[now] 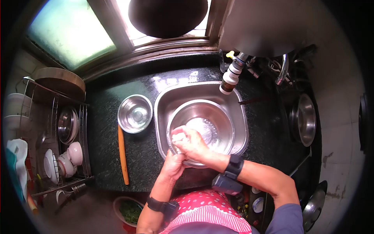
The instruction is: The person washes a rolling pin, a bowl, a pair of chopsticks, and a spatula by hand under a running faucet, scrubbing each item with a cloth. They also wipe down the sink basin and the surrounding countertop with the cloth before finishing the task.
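A large steel bowl (224, 117) sits in the steel sink (242, 128). At its near left rim, my left hand (172, 165) is closed, its fingertips partly hidden behind the rim and my other hand. My right hand (192, 146) reaches over the bowl's left side with curled fingers round soft white lumps (180, 138). Some clear liquid seems to lie in the bowl's bottom. A smaller steel bowl (135, 113) stands on the dark counter left of the sink, and an orange-brown wooden stick (122, 156) lies just below it.
A wire rack (87, 144) with bowls and plates stands at the left. A white pipe fitting (230, 78) hangs over the sink's back right, beside a metal tap (283, 70). Steel pans (306, 120) lean at the right. Below the counter is a container of greens (130, 211).
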A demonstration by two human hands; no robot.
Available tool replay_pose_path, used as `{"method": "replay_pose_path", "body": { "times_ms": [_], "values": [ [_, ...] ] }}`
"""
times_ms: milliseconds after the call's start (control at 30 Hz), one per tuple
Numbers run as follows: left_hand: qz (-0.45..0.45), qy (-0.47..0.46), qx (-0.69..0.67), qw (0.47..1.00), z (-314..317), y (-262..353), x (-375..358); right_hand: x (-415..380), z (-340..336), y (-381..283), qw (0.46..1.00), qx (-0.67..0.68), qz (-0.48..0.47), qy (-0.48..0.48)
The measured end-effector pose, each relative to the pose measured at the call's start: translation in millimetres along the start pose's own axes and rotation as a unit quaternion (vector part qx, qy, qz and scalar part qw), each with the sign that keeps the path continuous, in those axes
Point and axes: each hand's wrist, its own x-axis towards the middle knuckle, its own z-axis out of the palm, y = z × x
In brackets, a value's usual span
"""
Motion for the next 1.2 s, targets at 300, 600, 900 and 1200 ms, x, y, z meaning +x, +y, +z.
{"method": "replay_pose_path", "body": {
  "times_ms": [300,600,900,1200],
  "values": [
    [-0.092,0.020,-0.106,0.990,-11.2,20.1,-12.8,9.7,-89.9,-62.6,0.998,-0.006,0.009,0.059],
    [-0.122,0.025,-0.089,0.988,5.0,6.0,-13.1,7.1,-65.6,-29.1,0.944,0.215,0.195,0.157],
    [-0.078,0.026,-0.010,0.997,23.7,-10.8,-21.7,19.1,-5.3,-3.1,0.969,0.093,0.123,0.192],
    [0.047,-0.013,0.087,0.995,-2.0,32.8,-27.3,-5.7,-19.5,-26.1,0.980,0.005,0.060,-0.191]
  ]
}}
